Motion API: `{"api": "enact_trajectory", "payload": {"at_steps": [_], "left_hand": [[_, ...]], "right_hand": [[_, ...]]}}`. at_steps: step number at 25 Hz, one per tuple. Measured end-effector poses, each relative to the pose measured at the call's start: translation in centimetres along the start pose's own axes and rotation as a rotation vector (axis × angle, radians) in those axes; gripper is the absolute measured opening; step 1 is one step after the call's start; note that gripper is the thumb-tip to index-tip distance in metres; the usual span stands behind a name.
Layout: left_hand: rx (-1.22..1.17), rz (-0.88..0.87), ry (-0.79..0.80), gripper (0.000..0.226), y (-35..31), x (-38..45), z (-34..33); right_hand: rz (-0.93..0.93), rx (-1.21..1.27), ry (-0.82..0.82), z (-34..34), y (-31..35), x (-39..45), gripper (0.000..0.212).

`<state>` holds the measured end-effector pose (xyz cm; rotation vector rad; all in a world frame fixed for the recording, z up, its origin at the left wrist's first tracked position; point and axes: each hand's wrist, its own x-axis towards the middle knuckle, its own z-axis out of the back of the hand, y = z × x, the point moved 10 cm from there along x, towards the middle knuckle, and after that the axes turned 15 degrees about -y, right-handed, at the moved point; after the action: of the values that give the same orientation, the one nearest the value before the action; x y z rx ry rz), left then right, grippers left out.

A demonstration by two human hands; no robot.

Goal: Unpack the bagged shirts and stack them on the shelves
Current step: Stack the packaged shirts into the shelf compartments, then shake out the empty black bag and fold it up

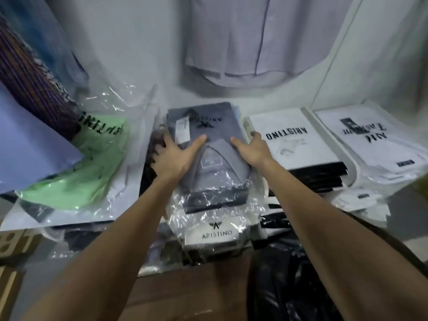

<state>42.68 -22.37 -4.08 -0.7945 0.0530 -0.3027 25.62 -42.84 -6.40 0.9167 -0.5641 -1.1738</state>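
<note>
Flanking grey shirt (203, 126) from both sides, centre of shelf (162, 93), atop pile of bagged shirts (215, 218). Long axis runs straight away from body, collar end near, logo end far. White stacks (294, 137) just right; green bagged shirt (92, 167) left. Left hand (172, 156) grips left edge, thumb on top. Right hand (251, 147) clamps right edge likewise. Both equally near; probably squaring up.

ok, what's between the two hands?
Head view: the grey bagged shirt. The left hand and right hand hold its opposite sides, thumbs on top, over the stack.
</note>
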Motion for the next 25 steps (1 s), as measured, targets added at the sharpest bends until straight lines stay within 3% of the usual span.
{"api": "enact_trajectory", "payload": {"at_steps": [2,4,6,8,10,13,16,18,20,23,25], "left_hand": [[-0.066,-0.261,-0.249,0.087,-2.1,-3.6,2.6],[-0.23,-0.48,-0.33,0.052,-3.0,-10.5,3.0],[-0.288,-0.607,-0.197,0.031,-2.3,-17.8,0.3],[-0.274,-0.539,0.078,0.024,-0.1,-24.0,-4.2],[-0.223,-0.333,0.369,0.025,3.0,-29.3,-8.8],[-0.006,-0.031,0.567,0.044,8.0,-35.2,-13.0],[0.15,-0.074,0.606,0.048,11.2,-38.8,-14.1],[0.064,-0.094,0.598,0.047,12.5,-39.6,-14.0],[-0.012,-0.088,0.641,0.052,13.7,-39.8,-13.9],[-0.143,-0.042,0.736,0.067,14.5,-40.1,-11.8],[-0.143,-0.069,0.828,0.074,15.3,-40.4,-10.5]], "right_hand": [[0.048,0.005,-0.121,2.3,-0.6,-2.3,0.081],[0.097,0.068,-0.297,5.4,-2.4,-6.1,0.067],[0.106,0.063,-0.441,7.7,-5.5,-10.5,0.051],[0.047,0.05,-0.468,9.0,-9.8,-14.7,0.04],[-0.069,0.018,-0.424,10.0,-15.0,-18.4,0.036],[-0.191,-0.134,-0.359,12.2,-21.4,-24.2,0.031],[-0.295,-0.261,-0.339,15.2,-26.0,-29.1,0.037],[-0.354,-0.299,-0.327,16.9,-27.9,-31.2,0.048],[-0.406,-0.223,-0.309,17.5,-29.0,-32.2,0.067],[-0.502,-0.126,-0.285,16.6,-30.5,-32.8,0.112],[-0.541,0.039,-0.249,14.6,-31.3,-32.5,0.116]]}}
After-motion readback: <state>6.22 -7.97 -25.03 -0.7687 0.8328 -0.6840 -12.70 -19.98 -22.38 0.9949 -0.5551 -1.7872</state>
